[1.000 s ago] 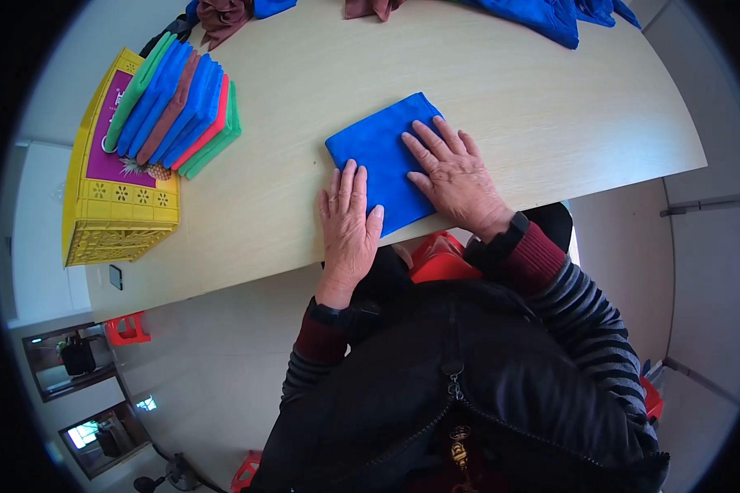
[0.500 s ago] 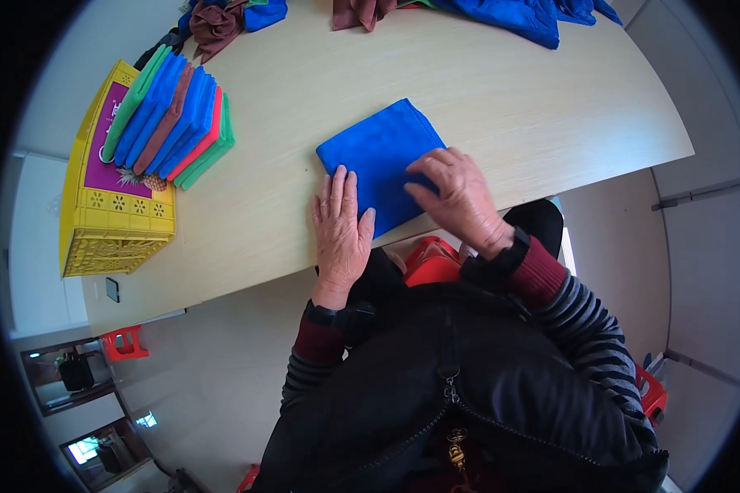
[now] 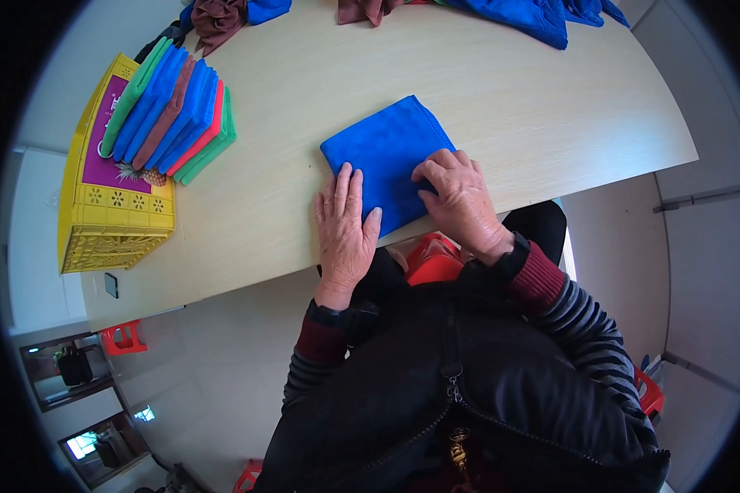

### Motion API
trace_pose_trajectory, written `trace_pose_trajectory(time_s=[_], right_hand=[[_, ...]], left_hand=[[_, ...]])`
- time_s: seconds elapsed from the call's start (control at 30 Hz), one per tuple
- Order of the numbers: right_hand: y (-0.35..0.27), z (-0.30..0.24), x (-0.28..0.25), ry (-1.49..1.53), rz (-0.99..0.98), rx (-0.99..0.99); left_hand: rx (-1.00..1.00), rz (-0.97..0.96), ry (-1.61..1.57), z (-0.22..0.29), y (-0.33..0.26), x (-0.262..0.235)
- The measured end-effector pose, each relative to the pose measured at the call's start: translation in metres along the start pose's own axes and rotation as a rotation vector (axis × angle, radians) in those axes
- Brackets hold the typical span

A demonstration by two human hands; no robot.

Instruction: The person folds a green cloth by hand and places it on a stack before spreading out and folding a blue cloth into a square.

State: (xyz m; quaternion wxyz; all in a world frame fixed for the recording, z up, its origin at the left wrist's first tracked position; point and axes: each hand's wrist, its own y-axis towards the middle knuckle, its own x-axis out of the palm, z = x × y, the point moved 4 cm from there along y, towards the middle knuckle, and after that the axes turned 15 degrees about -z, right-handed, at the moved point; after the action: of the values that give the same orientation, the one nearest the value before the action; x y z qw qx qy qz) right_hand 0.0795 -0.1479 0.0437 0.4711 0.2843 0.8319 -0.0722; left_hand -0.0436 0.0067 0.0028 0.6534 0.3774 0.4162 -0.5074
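A folded blue cloth (image 3: 384,152) lies on the pale wooden table (image 3: 485,90) near its front edge. My left hand (image 3: 345,226) rests flat beside the cloth's left edge, its fingers spread and its thumb touching the cloth. My right hand (image 3: 456,193) presses on the cloth's near right corner with the fingers curled over it.
A yellow crate (image 3: 99,222) stands at the table's left end with a stack of folded blue, brown, red and green cloths (image 3: 173,111) leaning on it. Unfolded blue cloths (image 3: 543,16) and brown cloths (image 3: 218,16) lie along the far edge. A red stool (image 3: 427,259) shows under me.
My right hand has slid from the middle of the cloth toward its near right corner, and its fingers have curled. My left hand has stayed beside the cloth.
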Motion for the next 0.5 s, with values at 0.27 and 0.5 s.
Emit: trace_pose_trajectory(time_s=[0.27,0.5], right_hand=[[-0.001,0.002,-0.008,-0.053,-0.018,-0.021],[0.003,-0.018,0.006,-0.033,-0.001,0.025]], left_hand=[[0.0,0.006,0.003,-0.002,-0.001,0.001],[0.01,0.018,0.002,0.001,0.0,0.0]])
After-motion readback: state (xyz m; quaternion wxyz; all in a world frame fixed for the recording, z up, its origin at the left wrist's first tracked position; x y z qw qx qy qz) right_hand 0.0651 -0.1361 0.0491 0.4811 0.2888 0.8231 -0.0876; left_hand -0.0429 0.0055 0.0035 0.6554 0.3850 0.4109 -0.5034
